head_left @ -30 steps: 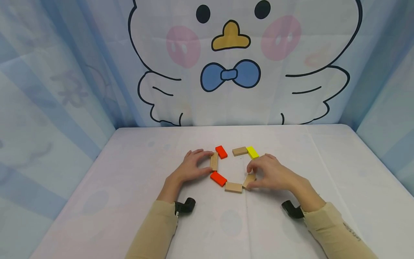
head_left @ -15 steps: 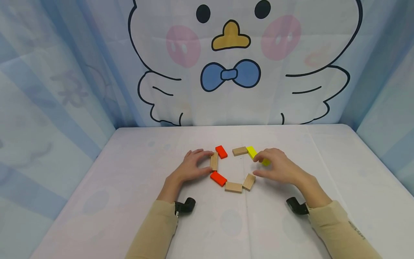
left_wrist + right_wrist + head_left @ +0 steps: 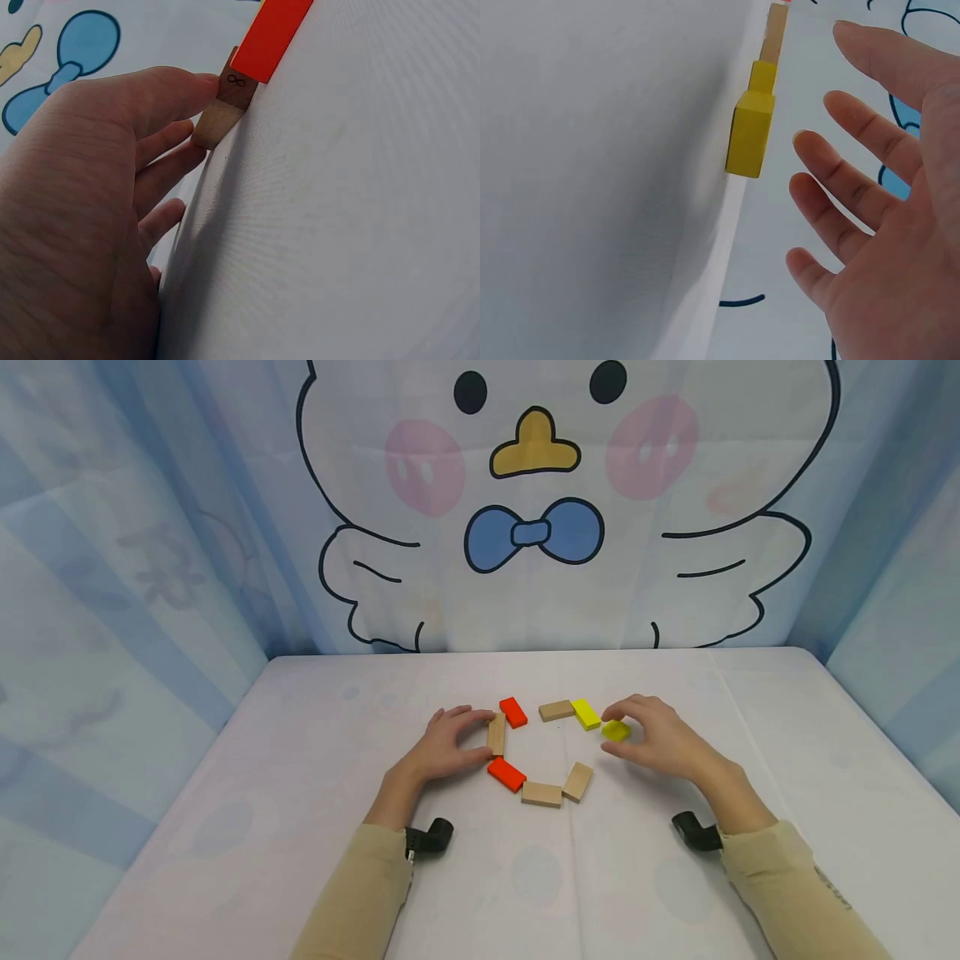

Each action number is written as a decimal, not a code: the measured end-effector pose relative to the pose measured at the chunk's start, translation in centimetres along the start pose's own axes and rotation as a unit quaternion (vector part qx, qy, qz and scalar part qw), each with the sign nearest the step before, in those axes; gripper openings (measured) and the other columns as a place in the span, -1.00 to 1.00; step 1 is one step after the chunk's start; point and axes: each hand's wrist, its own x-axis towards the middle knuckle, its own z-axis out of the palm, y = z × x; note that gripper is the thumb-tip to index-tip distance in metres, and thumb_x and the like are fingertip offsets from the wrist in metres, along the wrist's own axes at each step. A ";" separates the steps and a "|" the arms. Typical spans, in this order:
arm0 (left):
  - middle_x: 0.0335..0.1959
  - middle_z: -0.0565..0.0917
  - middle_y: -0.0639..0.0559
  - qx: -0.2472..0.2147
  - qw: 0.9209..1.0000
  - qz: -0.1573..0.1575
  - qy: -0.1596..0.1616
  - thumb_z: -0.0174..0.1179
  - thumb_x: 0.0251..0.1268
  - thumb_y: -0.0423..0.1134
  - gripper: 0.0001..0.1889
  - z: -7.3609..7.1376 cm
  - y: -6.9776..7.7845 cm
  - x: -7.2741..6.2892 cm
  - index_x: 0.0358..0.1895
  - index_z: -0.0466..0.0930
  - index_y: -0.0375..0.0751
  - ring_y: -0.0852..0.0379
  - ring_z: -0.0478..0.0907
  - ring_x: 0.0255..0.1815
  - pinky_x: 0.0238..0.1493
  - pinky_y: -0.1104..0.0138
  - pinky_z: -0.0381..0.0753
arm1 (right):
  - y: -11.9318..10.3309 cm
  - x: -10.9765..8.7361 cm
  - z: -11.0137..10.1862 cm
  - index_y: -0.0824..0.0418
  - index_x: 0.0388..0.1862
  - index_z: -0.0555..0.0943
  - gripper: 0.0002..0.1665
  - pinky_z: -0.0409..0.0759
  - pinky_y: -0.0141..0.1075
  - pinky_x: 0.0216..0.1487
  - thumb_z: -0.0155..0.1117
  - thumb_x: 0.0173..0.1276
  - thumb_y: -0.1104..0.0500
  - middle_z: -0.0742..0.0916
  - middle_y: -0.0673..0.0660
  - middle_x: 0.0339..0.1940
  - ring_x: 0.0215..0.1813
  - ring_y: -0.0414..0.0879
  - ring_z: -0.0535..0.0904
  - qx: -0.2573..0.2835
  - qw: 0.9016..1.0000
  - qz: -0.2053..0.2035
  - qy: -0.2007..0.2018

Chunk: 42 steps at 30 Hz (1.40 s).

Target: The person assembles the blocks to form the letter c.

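My left hand holds a plain wooden block by its ends, thumb at the near end and index finger at the far one. In the left wrist view the thumb lies against that wooden block. My right hand hovers with spread fingers around a yellow block, and the right wrist view shows a gap between its fingertips and the yellow block. A second yellow block lies just left of it.
The other blocks form a broken ring on the white tabletop: a red block and a wooden block at the back, a red block and wooden blocks in front. A printed curtain stands behind.
My right hand has let go of the front-right wooden block and moved back and right to the right-hand yellow block. The left hand has stayed in place.
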 end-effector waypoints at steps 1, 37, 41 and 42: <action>0.42 0.46 -0.05 0.000 1.000 0.000 0.000 0.29 0.29 -0.03 -0.39 0.0 0.0 0.0 0.41 0.48 -0.04 -0.12 0.14 0.53 0.55 -0.10 -0.26 | 0.1 0.0 0.0 0.24 0.08 0.63 -0.57 0.36 0.26 0.26 0.48 0.28 0.12 0.65 0.22 0.06 0.19 0.25 0.44 -0.001 1.000 0.002 0.000; 0.42 0.46 -0.02 0.004 1.000 0.001 -0.001 0.28 0.29 -0.01 -0.39 0.2 -0.4 0.1 0.41 0.47 -0.03 -0.10 0.13 0.54 0.56 -0.07 -0.28 | 2.0 0.6 0.3 0.35 0.00 0.64 -0.67 0.46 0.20 0.23 0.43 0.28 0.30 0.70 0.20 -0.09 0.03 0.18 0.54 -0.013 0.999 0.033 -0.020; 0.41 0.46 -0.03 0.003 1.000 0.002 0.001 0.29 0.29 -0.02 -0.39 0.2 -0.3 0.1 0.41 0.48 -0.04 -0.10 0.14 0.54 0.56 -0.07 -0.27 | 1.8 0.6 0.3 0.33 -0.02 0.64 -0.69 0.47 0.19 0.22 0.44 0.26 0.30 0.70 0.17 -0.12 0.00 0.17 0.54 -0.007 0.999 0.028 -0.024; 0.41 0.47 -0.03 0.004 1.000 0.003 0.001 0.29 0.29 -0.02 -0.39 0.2 -0.3 0.1 0.41 0.48 -0.04 -0.10 0.14 0.54 0.56 -0.07 -0.27 | 1.7 0.6 0.3 0.33 -0.03 0.65 -0.69 0.48 0.18 0.21 0.44 0.26 0.30 0.70 0.16 -0.12 0.00 0.16 0.54 -0.006 0.999 0.026 -0.025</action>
